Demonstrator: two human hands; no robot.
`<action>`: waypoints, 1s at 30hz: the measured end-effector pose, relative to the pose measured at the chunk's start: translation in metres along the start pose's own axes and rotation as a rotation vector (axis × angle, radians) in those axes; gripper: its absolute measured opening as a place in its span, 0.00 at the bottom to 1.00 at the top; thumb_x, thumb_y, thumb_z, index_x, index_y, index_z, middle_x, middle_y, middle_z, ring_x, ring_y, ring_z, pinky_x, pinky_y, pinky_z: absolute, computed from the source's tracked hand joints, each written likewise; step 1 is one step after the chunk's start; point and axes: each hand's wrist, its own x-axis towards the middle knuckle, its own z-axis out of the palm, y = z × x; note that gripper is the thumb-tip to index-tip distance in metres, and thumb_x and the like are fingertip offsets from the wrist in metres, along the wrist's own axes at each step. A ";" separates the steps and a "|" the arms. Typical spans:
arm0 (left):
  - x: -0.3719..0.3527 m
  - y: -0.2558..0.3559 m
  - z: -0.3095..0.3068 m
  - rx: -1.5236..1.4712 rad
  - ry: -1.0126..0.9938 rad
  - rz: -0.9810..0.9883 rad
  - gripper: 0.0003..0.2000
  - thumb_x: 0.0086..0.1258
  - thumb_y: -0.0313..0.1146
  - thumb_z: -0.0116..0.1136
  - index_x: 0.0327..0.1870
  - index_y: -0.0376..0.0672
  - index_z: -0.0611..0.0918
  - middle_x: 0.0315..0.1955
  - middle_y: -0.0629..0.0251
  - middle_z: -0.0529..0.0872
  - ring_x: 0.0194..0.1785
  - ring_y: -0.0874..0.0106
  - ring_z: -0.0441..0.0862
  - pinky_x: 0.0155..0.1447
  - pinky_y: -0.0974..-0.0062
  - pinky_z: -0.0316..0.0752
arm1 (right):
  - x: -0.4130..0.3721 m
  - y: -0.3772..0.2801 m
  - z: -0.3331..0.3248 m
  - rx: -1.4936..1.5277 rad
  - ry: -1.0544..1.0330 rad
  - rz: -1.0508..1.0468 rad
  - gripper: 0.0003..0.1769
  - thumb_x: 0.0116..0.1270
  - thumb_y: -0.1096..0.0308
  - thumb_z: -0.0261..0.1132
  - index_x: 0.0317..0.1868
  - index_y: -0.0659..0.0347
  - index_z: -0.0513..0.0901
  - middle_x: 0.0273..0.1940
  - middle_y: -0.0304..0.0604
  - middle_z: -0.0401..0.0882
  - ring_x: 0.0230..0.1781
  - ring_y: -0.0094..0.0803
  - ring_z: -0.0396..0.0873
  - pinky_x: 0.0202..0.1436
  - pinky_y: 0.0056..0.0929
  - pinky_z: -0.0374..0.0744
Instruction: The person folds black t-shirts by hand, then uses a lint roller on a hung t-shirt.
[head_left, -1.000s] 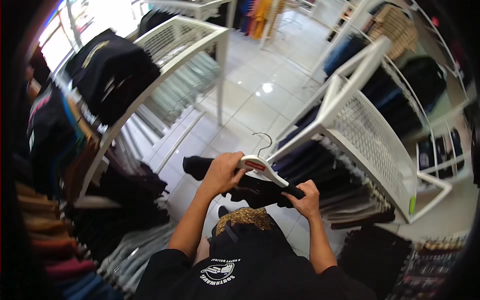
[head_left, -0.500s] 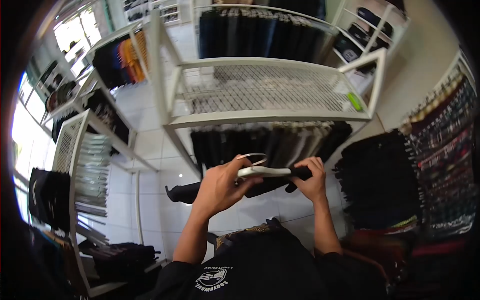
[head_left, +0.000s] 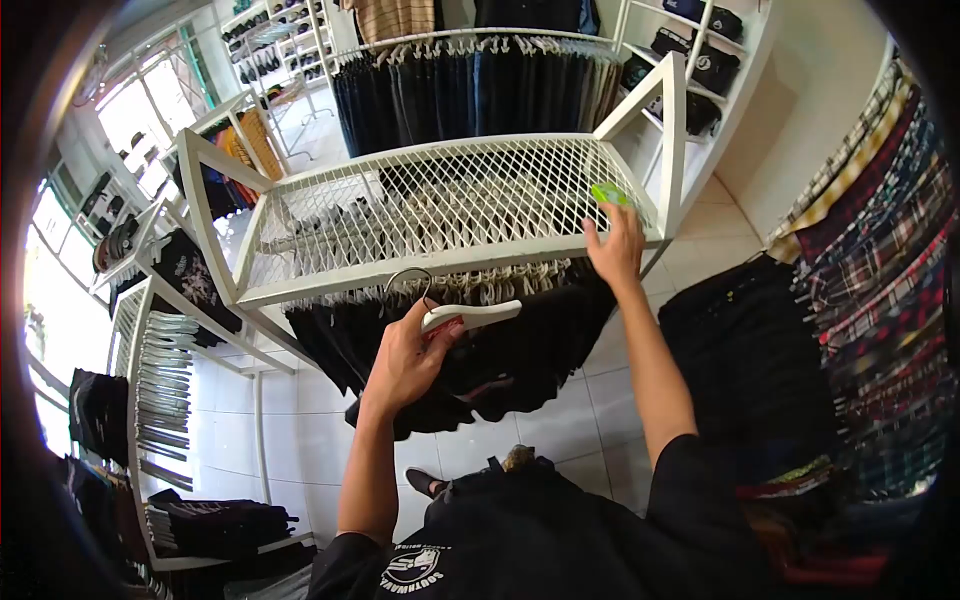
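In the head view, my left hand grips a white clothes hanger near the base of its metal hook. A black garment is at the hanger, its cloth merging with the dark clothes behind it. My right hand reaches over the front edge of a white mesh-topped rack, fingers stretched and thumb apart. Its fingertips are right at a small bright green object lying on the mesh near the right end.
Dark trousers hang on a rail at the back, beside shelves of caps. Plaid shirts and black clothes line the right. A rack of empty hangers stands left. Tiled floor shows below.
My right hand has left the garment at the hanger's end and moved up to the green object. My left hand keeps the hanger, now lower left. The view has shifted.
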 end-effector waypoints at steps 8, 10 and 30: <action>0.004 0.008 0.011 0.054 0.192 -0.166 0.13 0.73 0.38 0.68 0.42 0.34 0.83 0.28 0.60 0.88 0.35 0.77 0.84 0.42 0.73 0.78 | 0.043 0.070 0.050 -0.315 -0.292 0.145 0.37 0.75 0.47 0.63 0.78 0.50 0.64 0.67 0.57 0.71 0.67 0.55 0.71 0.68 0.59 0.68; -0.001 0.005 0.005 0.070 0.221 -0.188 0.13 0.72 0.38 0.69 0.42 0.34 0.83 0.28 0.60 0.88 0.34 0.77 0.83 0.42 0.74 0.77 | 0.039 0.055 0.046 -0.251 -0.217 0.142 0.35 0.78 0.51 0.60 0.78 0.58 0.64 0.61 0.59 0.75 0.62 0.54 0.75 0.64 0.54 0.73; -0.112 -0.008 -0.107 0.009 0.583 -0.248 0.09 0.71 0.32 0.69 0.37 0.37 0.82 0.24 0.71 0.81 0.30 0.81 0.74 0.35 0.79 0.69 | -0.093 -0.200 -0.001 0.578 -0.092 0.058 0.32 0.77 0.59 0.64 0.74 0.67 0.67 0.57 0.59 0.76 0.59 0.53 0.76 0.62 0.45 0.75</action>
